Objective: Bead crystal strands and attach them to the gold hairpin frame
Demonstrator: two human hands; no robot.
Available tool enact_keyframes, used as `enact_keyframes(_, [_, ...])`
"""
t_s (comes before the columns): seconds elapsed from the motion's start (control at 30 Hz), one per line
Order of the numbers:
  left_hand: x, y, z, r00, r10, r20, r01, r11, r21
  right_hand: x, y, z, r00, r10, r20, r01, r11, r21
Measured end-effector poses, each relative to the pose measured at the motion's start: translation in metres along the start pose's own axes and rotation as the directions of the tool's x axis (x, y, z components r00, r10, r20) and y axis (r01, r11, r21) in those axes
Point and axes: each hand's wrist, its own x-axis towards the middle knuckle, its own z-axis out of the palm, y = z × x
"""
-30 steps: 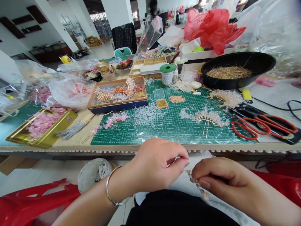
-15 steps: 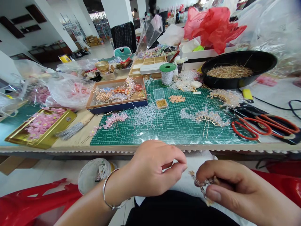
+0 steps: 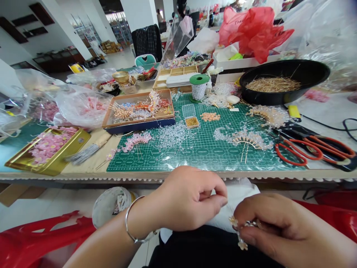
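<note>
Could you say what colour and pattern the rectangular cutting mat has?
The rectangular cutting mat is dark green with a pale grid; head view.

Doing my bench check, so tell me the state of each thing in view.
Left hand: fingers curled, thumb pressed to them, anything held too small to see.
Right hand: pinching a beaded flower sprig.
Small clear box: lid open, gold beads inside.
Black basin: holding gold pins.
Red-handled scissors: lying flat, not held.

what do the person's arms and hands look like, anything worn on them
Both arms are bare, with no sleeves or gloves in view. The left hand wears a slim, smooth silver-coloured bangle at the wrist. The right hand shows no bangle, and no rings show on the fingers.
</note>
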Motion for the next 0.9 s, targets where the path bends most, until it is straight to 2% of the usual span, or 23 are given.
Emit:
enact_keyframes(0.1, [-0.001,-0.007,0.0,0.977,-0.2,0.07,0.209,0.963,-0.172,0.0,-0.004,-0.005,0.994,-0.086,-0.061,0.08,0.992,-0.095])
enact_keyframes(0.17, [-0.003,-0.014,0.006,0.941,-0.302,0.152,0.336,0.882,-0.33,0.002,-0.008,-0.006,0.98,-0.141,-0.14,0.119,0.981,-0.152])
enact_keyframes(0.2, [-0.004,-0.018,0.01,0.918,-0.335,0.21,0.395,0.814,-0.426,0.004,-0.01,-0.007,0.968,-0.173,-0.184,0.142,0.975,-0.173])
enact_keyframes(0.27, [-0.006,-0.027,0.023,0.88,-0.342,0.329,0.475,0.627,-0.617,0.009,-0.013,-0.006,0.932,-0.243,-0.269,0.197,0.963,-0.187])
enact_keyframes(0.33, [-0.007,-0.033,0.037,0.862,-0.302,0.407,0.505,0.442,-0.741,0.014,-0.014,-0.004,0.892,-0.288,-0.35,0.239,0.955,-0.175])
enact_keyframes(0.4, [-0.008,-0.036,0.047,0.851,-0.28,0.445,0.52,0.318,-0.793,0.019,-0.014,-0.002,0.86,-0.286,-0.422,0.254,0.958,-0.132])
enact_keyframes(0.43, [-0.008,-0.036,0.049,0.846,-0.283,0.451,0.524,0.289,-0.801,0.02,-0.013,-0.001,0.854,-0.265,-0.448,0.248,0.964,-0.097])
enact_keyframes(0.47, [-0.009,-0.035,0.048,0.844,-0.298,0.446,0.526,0.302,-0.795,0.021,-0.012,0.0,0.857,-0.23,-0.461,0.23,0.972,-0.057])
enact_keyframes(0.5, [-0.009,-0.032,0.046,0.851,-0.322,0.416,0.518,0.373,-0.77,0.022,-0.01,0.001,0.868,-0.186,-0.461,0.203,0.979,-0.014])
enact_keyframes(0.53, [-0.009,-0.029,0.042,0.869,-0.348,0.353,0.49,0.502,-0.713,0.022,-0.009,0.001,0.881,-0.145,-0.45,0.174,0.984,0.025])
enact_keyframes(0.6, [-0.01,-0.02,0.032,0.927,-0.343,0.154,0.374,0.794,-0.48,0.022,-0.006,0.001,0.914,-0.071,-0.4,0.116,0.989,0.088])
enact_keyframes(0.63, [-0.01,-0.015,0.028,0.949,-0.308,0.067,0.311,0.883,-0.351,0.023,-0.005,0.001,0.929,-0.04,-0.368,0.086,0.99,0.111])
enact_keyframes(0.67, [-0.01,-0.011,0.025,0.962,-0.271,0.012,0.265,0.927,-0.265,0.023,-0.004,0.001,0.941,-0.015,-0.337,0.061,0.99,0.128])
enact_keyframes(0.7, [-0.011,-0.008,0.023,0.968,-0.251,-0.011,0.241,0.939,-0.247,0.023,-0.003,0.001,0.95,0.004,-0.312,0.041,0.989,0.139])
enact_keyframes(0.77, [-0.01,-0.005,0.028,0.961,-0.275,0.038,0.269,0.891,-0.366,0.023,-0.003,0.002,0.968,0.023,-0.251,0.015,0.989,0.15])
enact_keyframes(0.83, [-0.009,-0.007,0.039,0.944,-0.313,0.107,0.316,0.762,-0.565,0.024,-0.003,0.003,0.975,0.024,-0.221,0.01,0.988,0.153])
enact_keyframes(0.9, [-0.007,-0.011,0.051,0.941,-0.325,0.096,0.29,0.627,-0.723,0.024,-0.002,0.003,0.962,0.042,-0.269,0.001,0.987,0.158])
